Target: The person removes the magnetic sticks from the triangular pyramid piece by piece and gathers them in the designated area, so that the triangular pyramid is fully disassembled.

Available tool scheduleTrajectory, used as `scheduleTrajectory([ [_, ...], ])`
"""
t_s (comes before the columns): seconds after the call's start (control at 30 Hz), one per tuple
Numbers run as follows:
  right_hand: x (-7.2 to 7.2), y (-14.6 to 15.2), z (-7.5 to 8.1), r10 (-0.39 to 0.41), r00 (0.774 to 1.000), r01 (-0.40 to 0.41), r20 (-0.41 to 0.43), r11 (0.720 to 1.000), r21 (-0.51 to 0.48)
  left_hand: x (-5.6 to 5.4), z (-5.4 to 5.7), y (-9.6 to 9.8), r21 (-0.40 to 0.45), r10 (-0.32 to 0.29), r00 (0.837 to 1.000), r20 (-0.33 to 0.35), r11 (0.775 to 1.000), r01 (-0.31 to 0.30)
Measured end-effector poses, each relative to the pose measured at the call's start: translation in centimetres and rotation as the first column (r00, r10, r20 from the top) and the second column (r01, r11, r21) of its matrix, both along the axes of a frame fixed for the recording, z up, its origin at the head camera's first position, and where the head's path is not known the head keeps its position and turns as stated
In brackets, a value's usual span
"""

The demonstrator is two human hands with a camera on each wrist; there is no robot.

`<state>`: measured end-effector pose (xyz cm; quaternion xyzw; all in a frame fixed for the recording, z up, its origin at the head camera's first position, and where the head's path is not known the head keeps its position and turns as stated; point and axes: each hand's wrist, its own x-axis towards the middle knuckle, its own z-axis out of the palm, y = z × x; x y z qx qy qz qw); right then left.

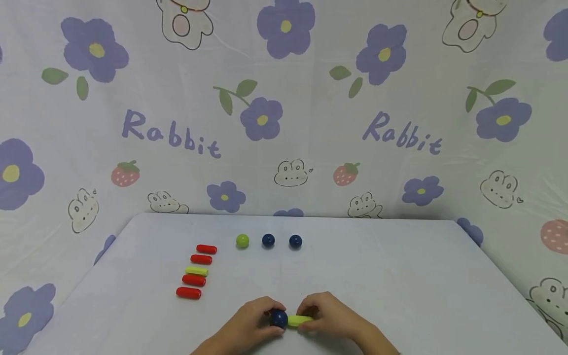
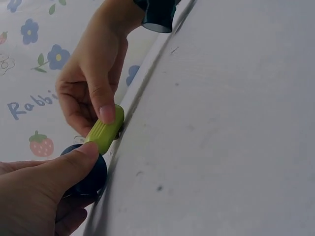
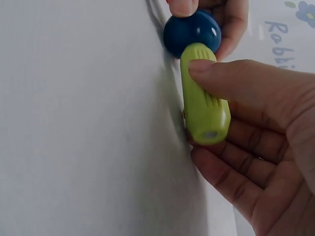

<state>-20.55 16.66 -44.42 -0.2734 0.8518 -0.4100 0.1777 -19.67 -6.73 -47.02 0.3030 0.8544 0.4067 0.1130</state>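
Note:
Near the front of the white table, my left hand (image 1: 253, 323) grips a dark blue ball (image 1: 279, 319) between thumb and fingers. Opposite it, my right hand (image 1: 330, 318) pinches a yellow-green ribbed rod (image 1: 298, 321) with its thumb on top. In the right wrist view the rod (image 3: 204, 105) meets the ball (image 3: 192, 33) end-on; its free end shows a small grey spot. From the left wrist side, the ball (image 2: 87, 174) is partly hidden behind the left thumb.
On the table (image 1: 377, 276), a column of red rods (image 1: 188, 293) with one yellow rod (image 1: 196, 271) lies to the left. Farther back sit a green ball (image 1: 242, 240) and two dark blue balls (image 1: 268, 240) in a row. A patterned cloth (image 1: 310, 123) hangs behind.

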Motion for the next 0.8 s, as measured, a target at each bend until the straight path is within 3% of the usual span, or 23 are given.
scheduleTrajectory([
  [0.17, -0.1, 0.3, -0.3, 0.007, 1.000, -0.006, 0.005, 1.000, -0.030, -0.2, 0.1, -0.4, -0.013, 0.015, 1.000, -0.009, 1.000, -0.015],
  [0.53, -0.3, 0.4, -0.4, 0.020, 0.999, -0.019, 0.027, 0.999, -0.031, -0.8, 0.5, -1.0, -0.002, -0.045, 0.999, 0.011, 0.999, 0.045],
  [0.67, -0.4, 0.8, -0.2, 0.009, 1.000, -0.009, 0.016, 1.000, -0.001, -1.6, 0.6, -2.6, -0.035, 0.059, 0.998, 0.028, 0.998, -0.058],
  [0.73, -0.5, 1.2, -0.1, 0.002, 1.000, -0.002, 0.023, 1.000, 0.006, -2.0, 0.6, -3.8, -0.046, 0.143, 0.990, 0.019, 0.989, -0.142],
  [0.8, -0.5, 1.5, -0.1, -0.002, 0.999, 0.002, 0.037, 1.000, -0.001, -2.3, 0.5, -4.6, -0.034, 0.188, 0.982, 0.006, 0.982, -0.187],
])
